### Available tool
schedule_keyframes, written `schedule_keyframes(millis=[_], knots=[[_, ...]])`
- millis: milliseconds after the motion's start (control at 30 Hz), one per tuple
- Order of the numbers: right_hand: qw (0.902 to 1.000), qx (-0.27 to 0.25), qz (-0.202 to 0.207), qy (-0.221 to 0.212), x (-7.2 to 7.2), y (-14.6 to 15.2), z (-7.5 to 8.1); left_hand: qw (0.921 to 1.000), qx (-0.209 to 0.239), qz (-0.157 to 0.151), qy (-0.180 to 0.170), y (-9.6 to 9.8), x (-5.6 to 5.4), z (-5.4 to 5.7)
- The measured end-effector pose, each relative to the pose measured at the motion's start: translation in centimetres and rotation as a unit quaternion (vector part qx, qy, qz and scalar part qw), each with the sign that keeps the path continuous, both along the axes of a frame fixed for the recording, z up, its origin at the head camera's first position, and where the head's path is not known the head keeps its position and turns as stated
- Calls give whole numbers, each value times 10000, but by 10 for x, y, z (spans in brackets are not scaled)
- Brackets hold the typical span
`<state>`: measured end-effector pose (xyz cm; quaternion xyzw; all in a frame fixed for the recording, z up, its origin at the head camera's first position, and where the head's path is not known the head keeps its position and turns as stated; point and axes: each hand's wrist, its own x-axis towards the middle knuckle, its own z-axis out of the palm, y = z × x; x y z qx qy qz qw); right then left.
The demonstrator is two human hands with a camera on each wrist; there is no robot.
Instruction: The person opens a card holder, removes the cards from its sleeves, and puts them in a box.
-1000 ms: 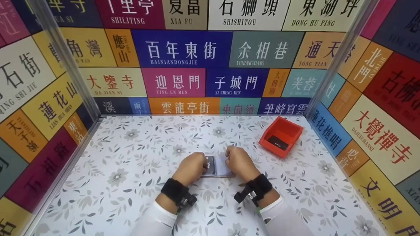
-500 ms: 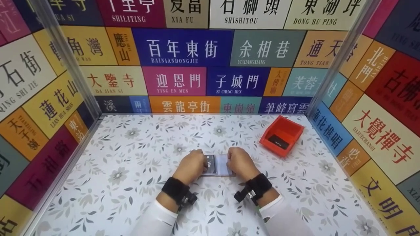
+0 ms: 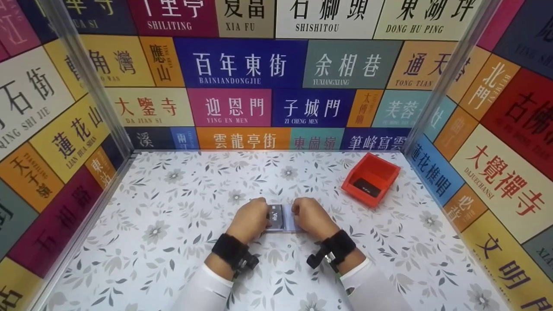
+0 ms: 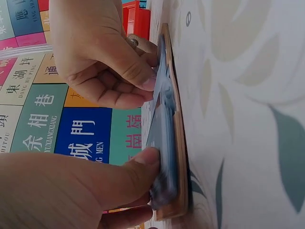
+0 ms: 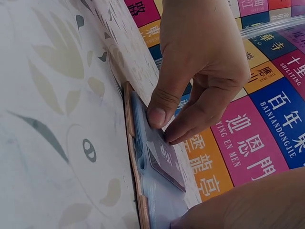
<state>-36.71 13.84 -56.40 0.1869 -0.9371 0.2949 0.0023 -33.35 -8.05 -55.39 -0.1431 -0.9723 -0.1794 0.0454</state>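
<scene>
A small card holder (image 3: 290, 219) with clear plastic sleeves and a brown cover (image 4: 180, 152) lies open on the table. On its left half is a dark card (image 3: 276, 216) marked "Vip", which overhangs the fold in the right wrist view. My left hand (image 3: 249, 220) holds the card and left sleeves, its thumb on top and its fingers at the edge. At the right half, my right hand (image 3: 316, 217) pinches a clear sleeve (image 4: 161, 88) between thumb and fingers, lifting it slightly. The lower sleeves are partly hidden by the hands.
A red open bin (image 3: 376, 170) stands at the back right, with a dark card (image 3: 366, 187) inside. Walls of coloured sign panels (image 3: 242, 65) enclose the flower-patterned table (image 3: 173, 250) at the back and both sides.
My right hand has shifted left along the card holder, closer to the dark card. The left hand has stayed almost where it was, and more of the card's lettering shows.
</scene>
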Motion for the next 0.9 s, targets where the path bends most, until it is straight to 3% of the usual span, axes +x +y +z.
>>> schedule_keyframes(millis=[267,367,533,733,900], knots=[[10000,-18,-36,61,0,0,-2,9997,178,58,-156,0,1,-1],[9998,-116,-150,-114,0,0,-1,9996,202,37,-183,0,2,0],[9986,-240,-328,-329,-2,-1,0,9999,58,-130,5,1,1,-2],[9990,-171,-319,-249,-5,-1,0,9983,-116,-467,317,1,0,-5],[9970,-446,-390,-500,-6,-2,-1,9978,-137,-519,383,1,-1,-7]])
